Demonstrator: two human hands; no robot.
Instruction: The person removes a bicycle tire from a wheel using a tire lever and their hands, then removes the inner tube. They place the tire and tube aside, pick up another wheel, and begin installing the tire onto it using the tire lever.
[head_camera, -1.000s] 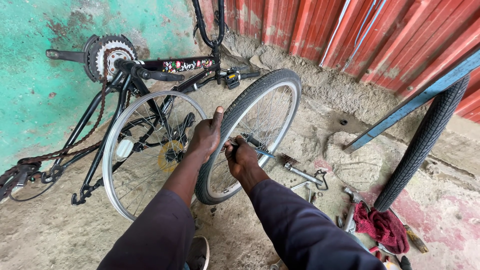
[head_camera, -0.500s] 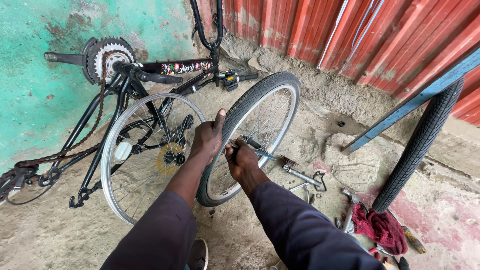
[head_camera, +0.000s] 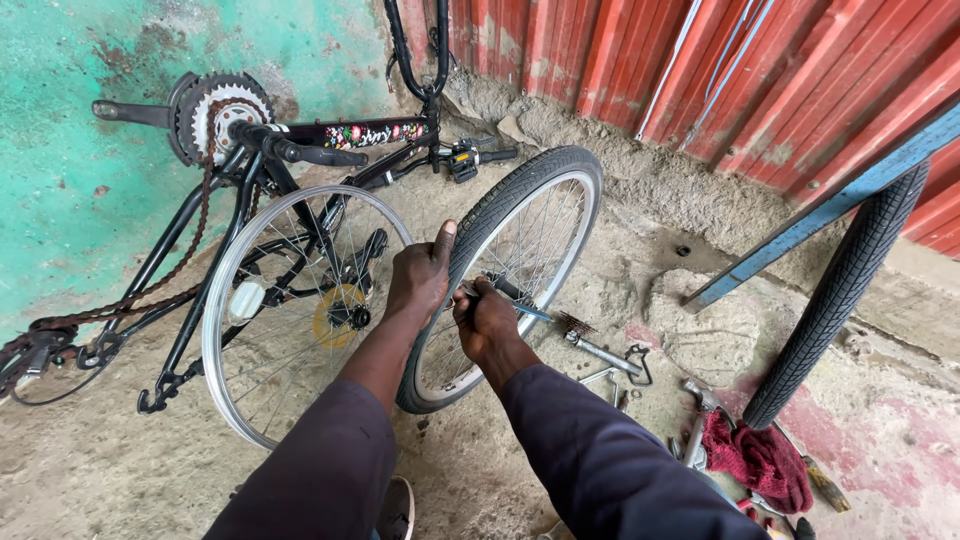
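Black ribbed rubber rings the tyred wheel (head_camera: 510, 270), upright on the gritty concrete floor (head_camera: 120, 480) — thin steel spokes inside. Left hand (head_camera: 420, 280) clasps the tyre, thumb raised; right hand (head_camera: 487, 322) is fisted around a slim tool (head_camera: 530, 311) at the hub.

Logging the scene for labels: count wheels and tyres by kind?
Wheels with a tyre on: 1, tyred wheel, held by left hand and right hand
Bare rims: 1, bare rim
Loose tyres: 1, loose tyre
Total: 3
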